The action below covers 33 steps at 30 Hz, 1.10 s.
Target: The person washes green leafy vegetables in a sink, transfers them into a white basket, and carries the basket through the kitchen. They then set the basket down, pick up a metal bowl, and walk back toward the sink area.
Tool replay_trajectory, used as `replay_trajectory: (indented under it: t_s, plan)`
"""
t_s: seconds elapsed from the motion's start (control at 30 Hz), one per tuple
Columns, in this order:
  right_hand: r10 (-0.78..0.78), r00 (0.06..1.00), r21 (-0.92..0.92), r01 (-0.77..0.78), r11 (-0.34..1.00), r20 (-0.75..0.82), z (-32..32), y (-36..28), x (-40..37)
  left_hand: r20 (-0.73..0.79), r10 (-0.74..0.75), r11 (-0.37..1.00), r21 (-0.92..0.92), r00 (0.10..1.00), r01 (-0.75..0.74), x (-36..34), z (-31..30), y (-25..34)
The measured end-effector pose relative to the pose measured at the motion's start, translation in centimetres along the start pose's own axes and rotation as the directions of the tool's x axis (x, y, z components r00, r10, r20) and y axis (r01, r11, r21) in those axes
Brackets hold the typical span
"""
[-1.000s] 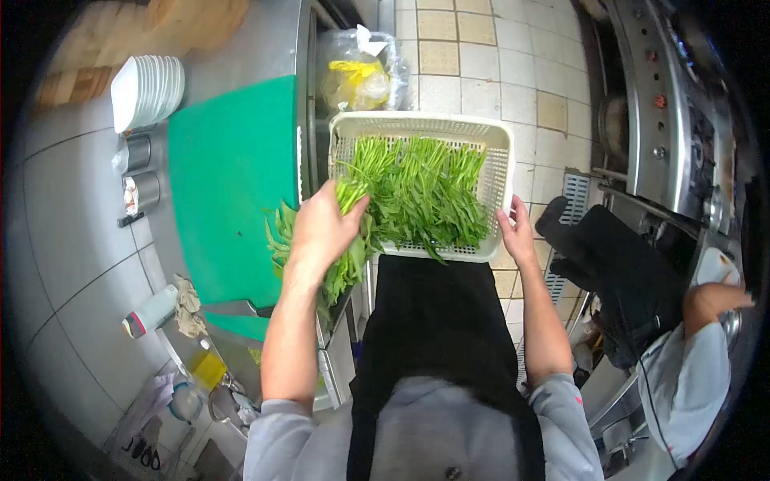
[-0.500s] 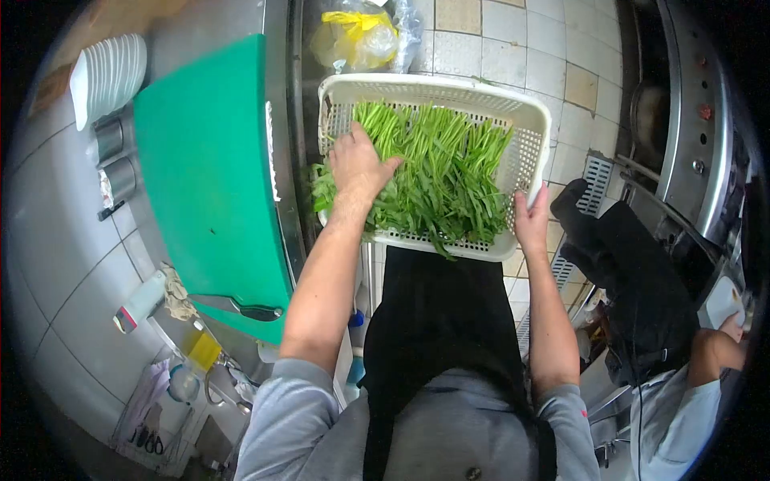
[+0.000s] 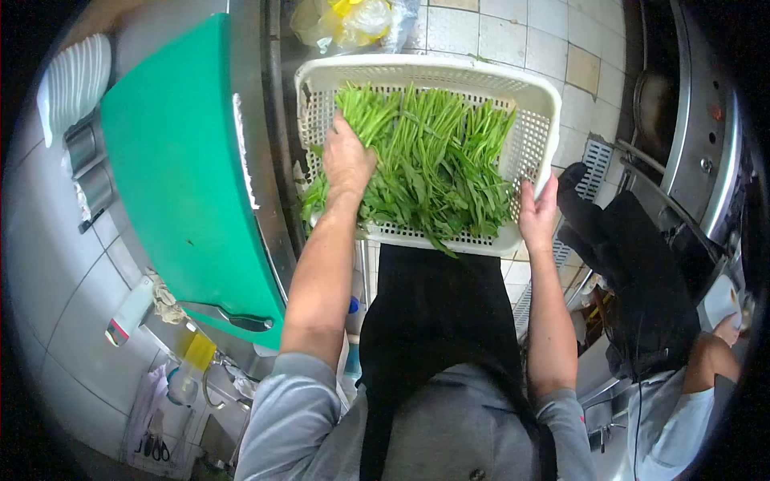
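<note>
A white perforated basket (image 3: pixel 433 66) holds a layer of leafy green vegetables (image 3: pixel 441 160), stems toward the far side and leaves toward my body. My left hand (image 3: pixel 346 160) is closed round a bunch of the greens (image 3: pixel 367 112) at the basket's left side, the stems standing out above the fingers. At the right near corner, my right hand (image 3: pixel 537 212) grips the basket's rim, thumb on the inner side.
Left of the basket lies a green cutting board (image 3: pixel 176 176) with a knife (image 3: pixel 228 317) at its near end. White plates (image 3: pixel 76 84) stand at the far left. Plastic bags (image 3: pixel 353 22) sit beyond the basket. A co-worker in black (image 3: pixel 642 280) stands at right, near a stove (image 3: pixel 706 136).
My left hand has gone from lying spread on the greens to closing round a bunch at the left. The basket looks slightly larger and the view has shifted a little.
</note>
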State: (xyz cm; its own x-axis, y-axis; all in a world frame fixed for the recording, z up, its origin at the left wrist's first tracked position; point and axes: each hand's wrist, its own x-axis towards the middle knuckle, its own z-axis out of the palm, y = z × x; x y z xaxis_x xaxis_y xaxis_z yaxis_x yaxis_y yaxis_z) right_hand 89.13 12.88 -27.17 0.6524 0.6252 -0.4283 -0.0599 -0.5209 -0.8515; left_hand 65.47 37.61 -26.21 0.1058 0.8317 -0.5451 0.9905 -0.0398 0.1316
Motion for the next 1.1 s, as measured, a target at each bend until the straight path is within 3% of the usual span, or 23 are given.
replay_trajectory:
  t_s: [0.1, 0.17, 0.23, 0.3, 0.37, 0.4, 0.43, 0.5, 0.53, 0.57, 0.63, 0.7, 0.83, 0.97, 1.03, 1.07, 1.1]
  plan:
    - [-0.032, 0.999, -0.068, 0.032, 0.997, -0.002, 0.0, 1.0, 0.2, -0.042, -0.030, 1.000, -0.010, 0.999, 0.030, -1.4, -0.3, 0.6]
    - [-0.013, 1.000, 0.059, 0.012, 0.998, 0.022, -0.3, 1.4, 0.3, 0.057, -0.092, 0.993, -0.062, 0.994, 0.096, -2.5, -1.8, 1.3]
    - [0.054, 0.998, 0.063, -0.056, 0.996, 0.029, -0.4, 1.6, 0.3, -0.168, 0.126, 0.991, 0.072, 0.978, -0.115, -4.1, -2.5, 1.1]
    - [-0.021, 1.000, 0.028, 0.021, 0.999, 0.002, -0.3, 2.0, 0.4, -0.173, 0.138, 0.989, 0.075, 0.975, -0.127, -5.9, -4.0, 0.9]
    - [-0.030, 1.000, -0.009, 0.030, 1.000, 0.010, -0.4, 1.9, 0.4, -0.379, 0.323, 0.946, 0.150, 0.867, -0.286, -7.6, -5.0, 1.1]
    - [-0.047, 0.999, 0.018, 0.047, 0.999, -0.008, -0.2, 1.1, 0.4, -0.460, 0.447, 0.857, -0.026, 0.768, -0.514, -8.2, -5.6, 1.9]
    - [-0.062, 0.998, 0.047, 0.063, 0.997, -0.024, 0.0, 0.5, 0.3, -0.413, 0.453, 0.804, -0.193, 0.790, -0.562, -9.5, -5.3, 3.3]
    - [-0.008, 1.000, 0.107, 0.010, 0.994, -0.021, 0.1, -0.1, 0.0, -0.251, 0.431, 0.694, -0.521, 0.867, -0.496, -11.8, -2.8, 6.8]
    - [0.003, 1.000, 0.093, -0.003, 0.996, 0.000, 0.0, -0.1, 0.1, -0.162, 0.450, 0.710, -0.532, 0.878, -0.462, -12.2, -1.5, 8.4]
    - [0.013, 1.000, 0.079, -0.014, 0.997, 0.020, 0.0, -0.2, 0.2, -0.088, 0.452, 0.741, -0.516, 0.888, -0.429, -12.1, 0.2, 10.0]
    - [-0.011, 1.000, 0.065, 0.012, 0.998, -0.009, 0.1, -0.2, 0.2, -0.094, 0.496, 0.730, -0.492, 0.863, -0.474, -11.0, 3.3, 11.7]
    - [0.036, 0.999, 0.068, -0.036, 0.997, -0.001, 0.0, -0.6, 0.2, 0.144, 0.392, 0.907, -0.226, 0.909, -0.355, -10.3, 4.4, 13.3]
    - [0.034, 0.999, 0.053, -0.032, 0.998, -0.026, 0.2, -0.7, 0.0, 0.348, 0.251, 0.967, -0.127, 0.903, -0.220, -9.1, 4.4, 15.1]
    - [0.043, 0.999, 0.090, -0.040, 0.995, -0.031, 0.2, 0.1, 0.2, 0.255, 0.346, 0.938, -0.099, 0.903, -0.331, -9.3, 8.0, 14.4]
    - [-0.001, 1.000, 0.118, 0.004, 0.993, -0.026, 0.1, 0.5, 0.3, 0.107, 0.401, 0.893, -0.266, 0.910, -0.363, -10.0, 9.4, 14.5]
    - [0.004, 1.000, 0.118, -0.001, 0.993, -0.027, 0.0, 0.7, 0.3, 0.111, 0.401, 0.894, -0.265, 0.909, -0.361, -10.2, 10.2, 14.9]
    - [0.014, 1.000, 0.104, -0.011, 0.995, -0.027, -0.1, 0.7, 0.4, 0.116, 0.403, 0.838, -0.446, 0.908, -0.315, -10.3, 10.7, 15.7]
